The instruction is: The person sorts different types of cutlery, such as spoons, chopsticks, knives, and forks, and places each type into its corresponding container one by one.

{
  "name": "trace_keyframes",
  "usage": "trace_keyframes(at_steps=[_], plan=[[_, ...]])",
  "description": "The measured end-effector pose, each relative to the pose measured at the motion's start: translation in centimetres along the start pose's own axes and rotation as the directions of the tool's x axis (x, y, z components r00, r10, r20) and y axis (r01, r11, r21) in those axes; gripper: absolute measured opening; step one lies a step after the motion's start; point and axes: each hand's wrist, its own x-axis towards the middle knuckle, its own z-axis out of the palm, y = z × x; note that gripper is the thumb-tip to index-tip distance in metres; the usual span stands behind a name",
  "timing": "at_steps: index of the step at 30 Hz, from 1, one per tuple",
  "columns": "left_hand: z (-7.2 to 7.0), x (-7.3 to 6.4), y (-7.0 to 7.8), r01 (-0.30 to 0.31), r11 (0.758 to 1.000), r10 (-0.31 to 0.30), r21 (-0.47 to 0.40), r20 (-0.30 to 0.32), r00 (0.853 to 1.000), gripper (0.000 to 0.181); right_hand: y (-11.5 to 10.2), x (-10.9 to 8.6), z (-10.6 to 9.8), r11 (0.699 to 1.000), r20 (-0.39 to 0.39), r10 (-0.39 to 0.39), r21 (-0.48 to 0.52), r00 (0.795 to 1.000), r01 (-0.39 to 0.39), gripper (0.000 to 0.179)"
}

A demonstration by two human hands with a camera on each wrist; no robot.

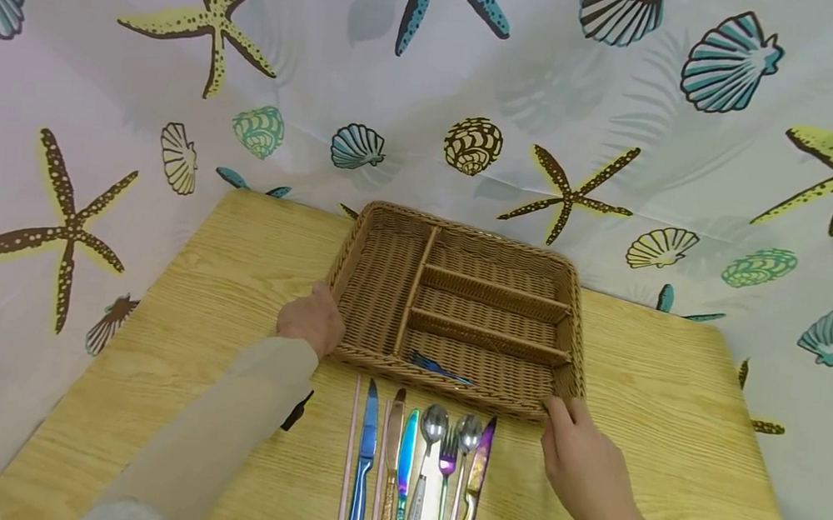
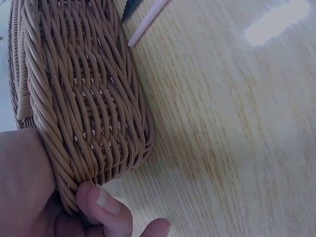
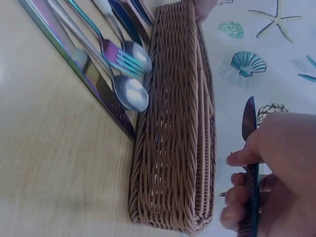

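A brown wicker cutlery basket [image 1: 421, 294] with several compartments sits towards the back of the table. My left hand [image 1: 311, 318] grips its front left corner, thumb [image 2: 106, 202] curled by the wicker in the left wrist view. At the front right corner is my right hand [image 1: 587, 448]; its wrist view shows the fingers holding a dark table knife [image 3: 250, 123]. A blue fork [image 1: 439, 368] lies in the front right compartment. Before the basket lie a blue knife [image 1: 365, 456], a copper-coloured knife [image 1: 395, 434], a purple fork [image 1: 448, 456] and a spoon [image 1: 434, 425].
The row also has a pink chopstick [image 1: 347, 471], a teal knife [image 1: 408, 452], a second spoon [image 1: 468, 434] and a purple knife [image 1: 477, 475]. The wood-grain table [image 1: 668, 385] meets a white sheet [image 1: 433, 86] printed with shells and starfish.
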Motion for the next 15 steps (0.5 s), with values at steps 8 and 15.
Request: trace_keyframes(at_steps=[8,15], plan=[[-0.1,-0.1,0.0,0.013,1.0,-0.013,0.007,-0.008,1.0,0.06,1.6,4.3,1.6,0.997,-0.043,-0.069,-0.038,0.997,0.067,0.019],[0.3,0.2,0.0,0.027,1.0,-0.026,0.008,-0.039,0.999,0.058,2.8,8.1,3.1,0.997,0.017,-0.079,-0.007,0.997,0.079,0.011]])
